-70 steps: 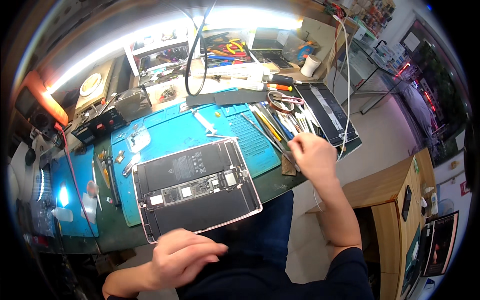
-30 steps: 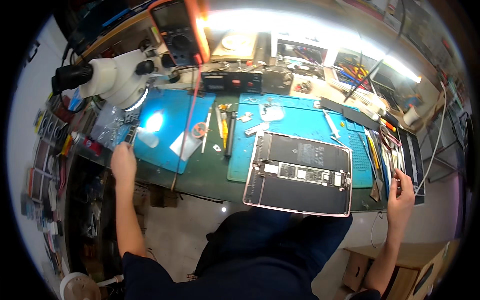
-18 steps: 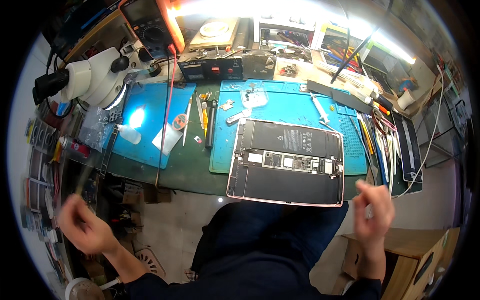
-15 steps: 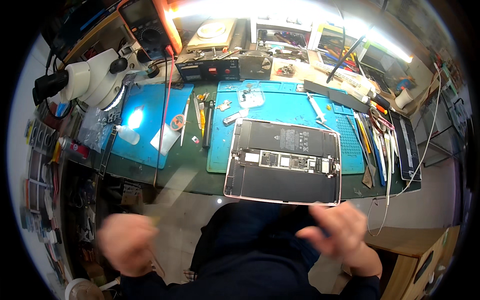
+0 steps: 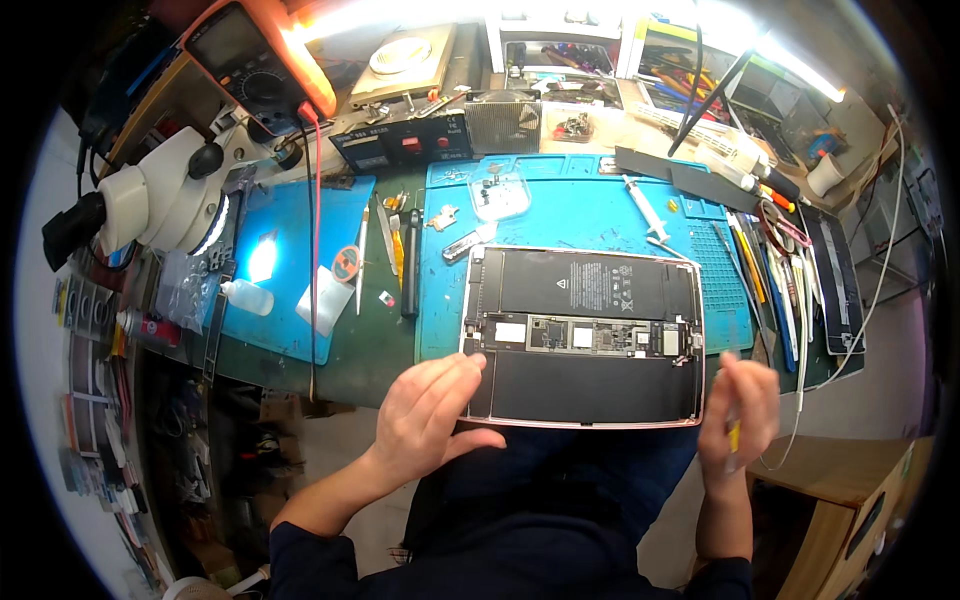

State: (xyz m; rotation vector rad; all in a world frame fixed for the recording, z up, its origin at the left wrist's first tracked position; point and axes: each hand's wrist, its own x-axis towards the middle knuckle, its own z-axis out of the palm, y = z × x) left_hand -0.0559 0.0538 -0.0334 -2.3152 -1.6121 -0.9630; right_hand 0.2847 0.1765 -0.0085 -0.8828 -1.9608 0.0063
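Note:
An opened tablet [image 5: 590, 390] lies at the front edge of the bench, its dark batteries and narrow circuit board [image 5: 575, 336] bare. My left hand [image 5: 425, 415] is at the tablet's lower left corner, fingertips over the edge and thumb held apart below. It grips nothing that I can see. Just off the tablet's lower right corner, my right hand [image 5: 740, 405] is closed around a slim tool with a yellow part [image 5: 734, 436]. Motion blur and the fingers hide the tool's tip and exact kind.
Behind the tablet a blue work mat [image 5: 560, 215] carries a clear parts box [image 5: 499, 197] and a syringe [image 5: 646, 210]. Tweezers and other slim tools [image 5: 775, 280] crowd the right, beside another dark tablet part [image 5: 832, 285]. A microscope [image 5: 150, 195] and multimeter [image 5: 260, 65] stand left.
My left hand has come up and right from low on the left to the tablet's corner. My right hand has moved right, off the tablet's lower edge, and the yellow-marked tool now shows in it.

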